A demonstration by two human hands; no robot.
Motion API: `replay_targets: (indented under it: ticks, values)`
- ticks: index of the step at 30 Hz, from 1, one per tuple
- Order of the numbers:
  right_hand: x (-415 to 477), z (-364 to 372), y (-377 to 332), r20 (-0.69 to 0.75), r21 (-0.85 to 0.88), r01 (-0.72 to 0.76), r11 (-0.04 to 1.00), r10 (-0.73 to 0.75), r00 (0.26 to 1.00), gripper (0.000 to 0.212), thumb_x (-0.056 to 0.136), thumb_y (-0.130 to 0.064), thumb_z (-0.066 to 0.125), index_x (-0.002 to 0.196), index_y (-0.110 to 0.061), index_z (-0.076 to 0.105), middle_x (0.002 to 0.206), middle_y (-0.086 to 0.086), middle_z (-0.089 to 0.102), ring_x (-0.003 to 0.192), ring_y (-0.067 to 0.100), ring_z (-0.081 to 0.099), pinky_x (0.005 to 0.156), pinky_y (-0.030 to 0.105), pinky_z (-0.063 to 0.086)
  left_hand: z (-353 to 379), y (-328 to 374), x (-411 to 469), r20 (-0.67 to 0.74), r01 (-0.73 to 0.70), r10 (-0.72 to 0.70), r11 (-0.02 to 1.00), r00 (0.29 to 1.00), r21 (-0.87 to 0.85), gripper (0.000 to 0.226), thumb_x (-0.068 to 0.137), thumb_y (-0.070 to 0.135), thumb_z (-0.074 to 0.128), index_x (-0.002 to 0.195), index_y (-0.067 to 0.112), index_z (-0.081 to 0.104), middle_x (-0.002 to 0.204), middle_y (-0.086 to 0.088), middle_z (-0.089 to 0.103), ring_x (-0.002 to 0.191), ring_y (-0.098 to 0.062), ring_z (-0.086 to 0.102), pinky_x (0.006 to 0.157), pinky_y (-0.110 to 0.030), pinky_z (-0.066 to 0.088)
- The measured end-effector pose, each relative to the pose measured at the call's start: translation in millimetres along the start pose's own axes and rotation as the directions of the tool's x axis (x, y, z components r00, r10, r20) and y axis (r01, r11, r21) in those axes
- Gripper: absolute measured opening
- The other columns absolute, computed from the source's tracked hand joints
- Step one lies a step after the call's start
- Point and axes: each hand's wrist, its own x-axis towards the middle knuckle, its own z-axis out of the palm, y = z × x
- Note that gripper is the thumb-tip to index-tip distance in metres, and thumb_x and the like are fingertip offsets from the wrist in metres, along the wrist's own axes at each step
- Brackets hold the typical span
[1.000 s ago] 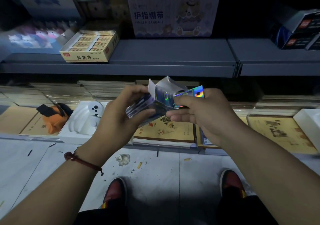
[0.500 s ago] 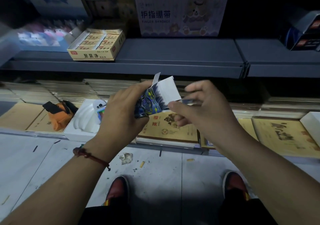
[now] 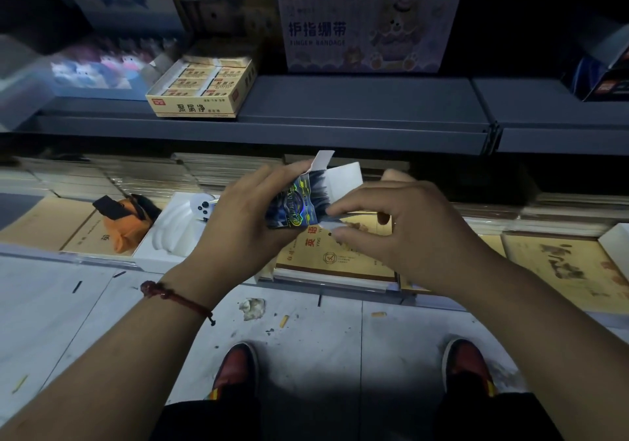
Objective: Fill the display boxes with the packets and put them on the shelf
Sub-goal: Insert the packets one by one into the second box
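A small display box (image 3: 299, 202) with a shiny blue holographic print and white inner flaps is held at chest height in front of the shelving. My left hand (image 3: 238, 223) grips its left side and underside. My right hand (image 3: 384, 233) pinches a thin white flap or packet edge (image 3: 332, 224) at the box's lower right corner; which of the two it is I cannot tell. The box's top flaps (image 3: 342, 177) stand open. The grey shelf (image 3: 340, 100) runs across just above and behind the box.
On the grey shelf stand a yellow eraser box (image 3: 200, 90), a finger bandage display box (image 3: 367, 25) and blue boxes (image 3: 602, 69) at far right. Below lie stacked notebooks (image 3: 340, 257), an orange pouch (image 3: 126, 223) and a white tray (image 3: 177, 226). My shoes (image 3: 235, 369) stand on the littered floor.
The box has turned upright in my left hand, flaps up. My right hand dropped from the box's top right to pinch the thin white piece at its lower right corner. The view shifted slightly.
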Motion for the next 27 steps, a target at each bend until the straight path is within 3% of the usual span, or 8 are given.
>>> replay_targets:
  ticks: [4,7,11,16,21,24,27]
  values:
    - [-1,-3,-3,0.031,0.022,0.054,0.998,-0.055,0.998,0.024,0.082,-0.038,0.081,0.103,-0.031,0.075,0.097,-0.021,0.067,0.087,0.002,0.047,0.072,0.012,0.034,-2,4,-1,-0.02,0.035,-0.037,0.997,0.999,-0.066,0.074,0.07,0.013,0.091,0.135,0.022,0.057,0.114,0.015,0.059,0.099,0.003,0.055,0.086,-0.006,0.04]
    - [-1,0,-7,-0.028,-0.056,0.123,0.991,-0.125,0.992,0.016,0.083,-0.024,0.082,0.097,-0.025,0.073,0.093,-0.015,0.067,0.085,0.009,0.046,0.073,0.024,0.04,-7,11,-3,-0.051,0.018,-0.02,0.999,0.998,-0.043,0.07,0.069,0.014,0.092,0.132,0.019,0.061,0.11,0.016,0.059,0.098,0.021,0.05,0.082,0.002,0.035]
    - [0,5,-10,-0.139,-0.092,0.193,0.977,-0.204,0.969,0.006,0.085,-0.014,0.078,0.083,-0.018,0.075,0.082,-0.008,0.069,0.08,0.02,0.053,0.069,0.039,0.046,-9,18,-3,-0.09,-0.028,0.022,0.997,0.996,-0.07,0.065,0.07,0.01,0.091,0.128,0.017,0.063,0.108,0.02,0.059,0.098,0.023,0.048,0.082,0.002,0.034]
    - [-2,6,-10,-0.165,-0.078,0.225,0.971,-0.235,0.958,0.008,0.085,-0.017,0.079,0.078,-0.013,0.077,0.086,-0.006,0.067,0.081,0.021,0.051,0.066,0.037,0.044,-9,18,-3,-0.107,-0.056,0.048,0.996,0.993,-0.071,0.075,0.068,0.006,0.09,0.13,0.028,0.054,0.112,0.027,0.053,0.104,0.022,0.048,0.087,-0.001,0.035]
    - [-2,6,-15,-0.122,-0.137,0.204,0.969,-0.221,0.968,0.005,0.085,-0.014,0.08,0.088,-0.018,0.08,0.089,-0.008,0.053,0.084,0.012,0.039,0.066,0.031,0.035,-8,20,-3,-0.123,-0.06,0.047,0.993,0.991,-0.098,0.067,0.072,0.012,0.086,0.13,0.023,0.056,0.112,0.015,0.058,0.101,0.014,0.052,0.088,-0.001,0.037]
    - [-2,6,-12,-0.088,-0.148,0.221,0.964,-0.236,0.968,0.009,0.089,-0.021,0.074,0.096,-0.02,0.081,0.09,-0.007,0.055,0.085,0.015,0.042,0.07,0.034,0.038,-11,18,-4,-0.093,-0.033,0.027,0.998,0.995,-0.062,0.069,0.069,0.009,0.09,0.131,0.015,0.059,0.112,0.015,0.057,0.103,0.022,0.048,0.088,0.002,0.034]
    - [-3,5,-10,-0.123,-0.152,0.23,0.961,-0.249,0.961,0.014,0.089,-0.022,0.073,0.1,-0.02,0.08,0.091,-0.007,0.062,0.084,0.018,0.047,0.075,0.039,0.043,-13,19,-4,-0.056,-0.004,0.002,1.0,0.998,-0.025,0.07,0.068,0.007,0.092,0.131,0.011,0.062,0.109,0.014,0.058,0.097,0.011,0.049,0.085,0.004,0.033]
